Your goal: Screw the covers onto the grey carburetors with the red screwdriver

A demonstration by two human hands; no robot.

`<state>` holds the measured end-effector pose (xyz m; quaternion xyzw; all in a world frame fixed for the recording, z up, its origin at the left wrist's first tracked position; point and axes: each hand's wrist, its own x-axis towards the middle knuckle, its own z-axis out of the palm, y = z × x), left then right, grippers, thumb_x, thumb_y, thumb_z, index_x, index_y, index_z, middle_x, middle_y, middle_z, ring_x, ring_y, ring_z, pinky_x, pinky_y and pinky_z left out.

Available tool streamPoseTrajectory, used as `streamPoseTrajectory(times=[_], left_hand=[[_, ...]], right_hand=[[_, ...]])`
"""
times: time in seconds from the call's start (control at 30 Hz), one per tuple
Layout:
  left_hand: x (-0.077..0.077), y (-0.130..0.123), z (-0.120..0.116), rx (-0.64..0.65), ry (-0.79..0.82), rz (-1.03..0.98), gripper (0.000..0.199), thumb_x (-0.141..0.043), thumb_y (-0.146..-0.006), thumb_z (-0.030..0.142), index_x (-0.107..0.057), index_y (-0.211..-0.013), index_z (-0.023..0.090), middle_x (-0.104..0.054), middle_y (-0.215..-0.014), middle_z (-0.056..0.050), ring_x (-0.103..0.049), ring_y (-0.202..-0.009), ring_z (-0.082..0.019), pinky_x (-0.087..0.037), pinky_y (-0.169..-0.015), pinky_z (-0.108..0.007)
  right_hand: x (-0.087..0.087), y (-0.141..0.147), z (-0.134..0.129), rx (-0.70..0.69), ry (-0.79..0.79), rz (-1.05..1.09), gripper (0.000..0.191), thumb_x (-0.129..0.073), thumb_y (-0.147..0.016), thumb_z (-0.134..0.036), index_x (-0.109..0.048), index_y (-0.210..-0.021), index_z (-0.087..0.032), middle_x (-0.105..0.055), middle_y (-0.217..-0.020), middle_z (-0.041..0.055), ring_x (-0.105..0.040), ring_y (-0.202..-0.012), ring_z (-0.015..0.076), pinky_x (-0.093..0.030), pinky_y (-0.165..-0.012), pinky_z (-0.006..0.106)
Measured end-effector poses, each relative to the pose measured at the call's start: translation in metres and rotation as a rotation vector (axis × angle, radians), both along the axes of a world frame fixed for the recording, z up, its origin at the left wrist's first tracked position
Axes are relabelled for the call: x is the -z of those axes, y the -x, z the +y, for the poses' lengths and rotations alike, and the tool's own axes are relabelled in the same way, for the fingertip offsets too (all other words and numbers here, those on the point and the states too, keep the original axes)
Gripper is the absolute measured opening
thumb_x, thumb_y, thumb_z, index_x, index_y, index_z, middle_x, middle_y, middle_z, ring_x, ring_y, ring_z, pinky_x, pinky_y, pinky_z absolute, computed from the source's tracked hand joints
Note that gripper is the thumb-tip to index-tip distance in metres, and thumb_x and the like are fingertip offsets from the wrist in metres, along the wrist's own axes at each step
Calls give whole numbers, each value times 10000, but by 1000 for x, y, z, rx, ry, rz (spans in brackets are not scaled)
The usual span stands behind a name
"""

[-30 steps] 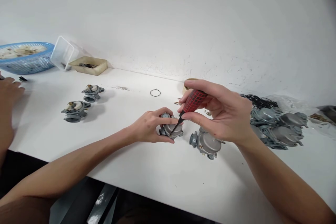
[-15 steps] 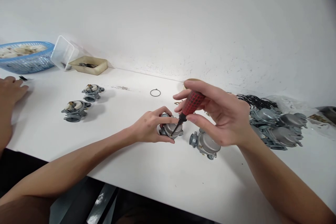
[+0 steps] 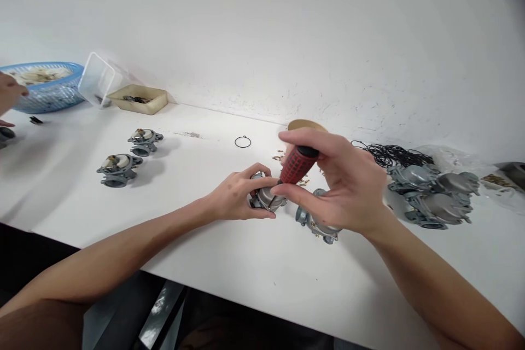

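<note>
A grey metal carburetor (image 3: 266, 198) lies on the white table, its rounded bowl facing up. My left hand (image 3: 241, 192) grips it, thumb in front and fingers over the top. In my right hand (image 3: 340, 180) is a screwdriver (image 3: 298, 165) with a red and black handle, held between thumb and fingers. Its shaft slants down to the near edge of the bowl; the tip seems to meet a screw there. Just right of it, partly under my right hand, sits a second carburetor (image 3: 315, 224). Small brass screws (image 3: 279, 157) lie scattered behind my hands.
A black rubber ring (image 3: 243, 142) lies at the back. Two carburetors with white floats (image 3: 118, 169) stand at left; several more (image 3: 443, 205) are grouped at right beside black rings (image 3: 394, 155). A blue basket (image 3: 53, 95) and a yellowish tray (image 3: 143, 101) stand back left. Another person's hand (image 3: 10, 93) enters at left.
My right fingers have shifted around the screwdriver handle, which now stands a little differently. My left hand stays on the carburetor. The other person's hand has moved up beside the basket, with a grey part below it.
</note>
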<state>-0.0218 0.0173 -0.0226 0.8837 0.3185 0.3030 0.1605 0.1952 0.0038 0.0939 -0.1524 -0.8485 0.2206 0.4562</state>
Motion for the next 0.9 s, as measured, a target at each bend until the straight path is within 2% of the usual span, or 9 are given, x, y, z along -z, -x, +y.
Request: streamPoseTrajectory(times=[0.13, 0.23, 0.3, 0.37, 0.43, 0.57, 0.7, 0.8, 0.9], left_hand=[[-4, 1, -1, 35, 53, -6, 539, -786, -852, 532, -669, -1267, 209, -644, -1330, -130, -718, -1031, -257, -620, -883, -400], [-7, 1, -1, 45, 92, -8, 582, -801, -846, 512, -644, -1321, 216, -642, -1363, -137, -724, -1037, -263, -614, -915, -420], [-9, 1, -1, 52, 97, -5, 585, -801, -845, 513, -647, -1321, 210, -653, -1356, -138, -725, -1045, -272, -609, -924, -428], [-11, 2, -1, 60, 88, -9, 560, -799, -844, 518, -670, -1289, 203, -669, -1340, -137, -718, -1074, -291, -606, -915, -428], [-12, 2, 0, 56, 102, -15, 551, -797, -844, 526, -681, -1281, 210, -680, -1331, -129, -732, -1018, -276, -613, -857, -399], [-13, 1, 1, 49, 151, -59, 570, -824, -819, 532, -691, -1280, 224, -720, -1252, -102, -744, -895, -222, -609, -801, -344], [-13, 1, 2, 85, 163, -129, 558, -856, -794, 496, -692, -1248, 216, -735, -1208, -92, -724, -1034, -253, -598, -870, -348], [-14, 1, 1, 103, 249, -128, 535, -857, -802, 448, -684, -1253, 219, -738, -1195, -82, -726, -992, -230, -594, -831, -317], [-16, 2, 0, 96, 275, -133, 530, -859, -802, 405, -675, -1263, 219, -742, -1183, -76, -719, -1013, -234, -584, -839, -315]], right_hand=[[0, 2, 0, -24, 120, 1, 616, -725, -904, -178, -552, -1459, -383, -683, -1298, 35, -714, -988, 203, -663, -866, 402], [2, 3, 1, 4, 83, 75, 680, -776, -870, -163, -547, -1455, -424, -731, -1121, -5, -704, -874, 182, -655, -851, 400], [2, 2, 3, -32, 51, 63, 660, -781, -866, -164, -568, -1439, -412, -739, -1034, -14, -695, -826, 177, -648, -857, 410], [1, 1, 5, -96, 71, 18, 587, -734, -903, -167, -585, -1431, -375, -745, -1084, 8, -708, -844, 179, -648, -862, 416], [0, -1, 6, -130, 60, 23, 568, -728, -908, -148, -597, -1427, -336, -748, -1099, 22, -719, -839, 171, -650, -839, 395], [-2, -4, 8, -96, -109, 73, 611, -805, -845, -115, -634, -1404, -292, -735, -899, -12, -703, -756, 147, -633, -788, 350], [-1, -5, 9, -150, -25, 1, 613, -694, -928, -137, -546, -1496, -312, -739, -968, 11, -711, -838, 169, -638, -780, 365], [-1, -5, 9, -104, -51, 60, 589, -758, -891, -154, -611, -1436, -319, -712, -882, -3, -691, -794, 159, -625, -753, 339], [-2, -5, 7, -122, -29, 44, 544, -749, -895, -165, -635, -1411, -295, -723, -989, 30, -699, -821, 165, -629, -763, 350]])
